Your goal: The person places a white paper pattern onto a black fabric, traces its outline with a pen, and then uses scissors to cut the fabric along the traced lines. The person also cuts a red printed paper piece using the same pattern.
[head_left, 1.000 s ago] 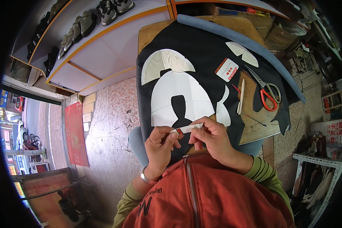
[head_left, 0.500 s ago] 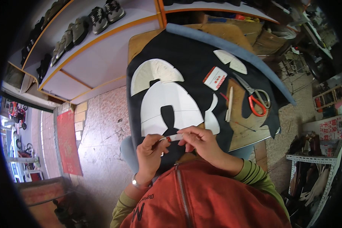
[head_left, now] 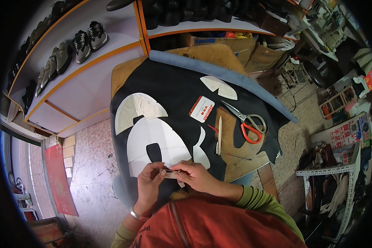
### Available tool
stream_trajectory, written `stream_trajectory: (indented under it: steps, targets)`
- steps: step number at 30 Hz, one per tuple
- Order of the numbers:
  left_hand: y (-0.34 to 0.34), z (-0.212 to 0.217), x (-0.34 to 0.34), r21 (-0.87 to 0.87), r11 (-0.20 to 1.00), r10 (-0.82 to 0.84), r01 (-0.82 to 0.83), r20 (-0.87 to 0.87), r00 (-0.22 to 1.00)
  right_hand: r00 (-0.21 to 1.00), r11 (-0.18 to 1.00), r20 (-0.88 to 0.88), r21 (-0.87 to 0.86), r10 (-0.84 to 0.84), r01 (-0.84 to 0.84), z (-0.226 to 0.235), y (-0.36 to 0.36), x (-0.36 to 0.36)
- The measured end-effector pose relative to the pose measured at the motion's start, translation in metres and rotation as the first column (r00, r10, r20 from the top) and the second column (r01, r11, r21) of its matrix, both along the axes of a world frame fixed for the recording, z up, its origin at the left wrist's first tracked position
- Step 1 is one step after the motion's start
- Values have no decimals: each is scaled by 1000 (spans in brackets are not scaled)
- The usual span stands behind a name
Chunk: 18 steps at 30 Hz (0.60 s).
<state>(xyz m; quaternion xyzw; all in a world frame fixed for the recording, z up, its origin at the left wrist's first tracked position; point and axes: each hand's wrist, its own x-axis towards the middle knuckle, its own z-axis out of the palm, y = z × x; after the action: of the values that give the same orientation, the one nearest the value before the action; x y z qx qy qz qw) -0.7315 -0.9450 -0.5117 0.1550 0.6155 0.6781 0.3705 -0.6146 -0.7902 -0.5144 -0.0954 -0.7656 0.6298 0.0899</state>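
Close to my body, both hands pinch a narrow pale strip (head_left: 170,175) with a dark thin edge along its top; its exact kind cannot be made out. My left hand (head_left: 149,182) is closed on one end, and my right hand (head_left: 197,177) grips the other. Just beyond them lies a large white arched paper pattern (head_left: 161,138) on black material (head_left: 177,91). A cream curved pattern (head_left: 140,108) overlaps its far edge. To the right are a curved white paper piece (head_left: 200,155) and a pale, pointed stick (head_left: 220,136).
Scissors (head_left: 250,130) with one red handle rest at the right, near a red-and-white card (head_left: 201,109). A two-lobed cream pattern (head_left: 219,87) lies farther back, before a blue-grey roll (head_left: 223,74). Shoe shelves (head_left: 87,53) stand back left; a metal rack (head_left: 330,171) stands right.
My view has tilted and turned, so the table sits lower and farther left. The strip has turned between my fingers, and my hands are closer together around it.
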Motion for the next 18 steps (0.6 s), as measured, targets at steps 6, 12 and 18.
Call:
stream_trajectory:
  steps: [6, 12, 18]
  targets:
    - [8, 3, -6, 23, 999, 33, -33, -5, 999, 997, 812, 64, -578, -46, 75, -7, 9, -4]
    - [15, 12, -34, -80, 988, -147, 131, -260, 954, 983, 869, 182, -482, -23, 109, -5, 38, 0]
    - [19, -12, -135, -336, 874, -79, -351, -811, 580, 765, 752, -18, -200, -644, 628, -11, 134, 25]
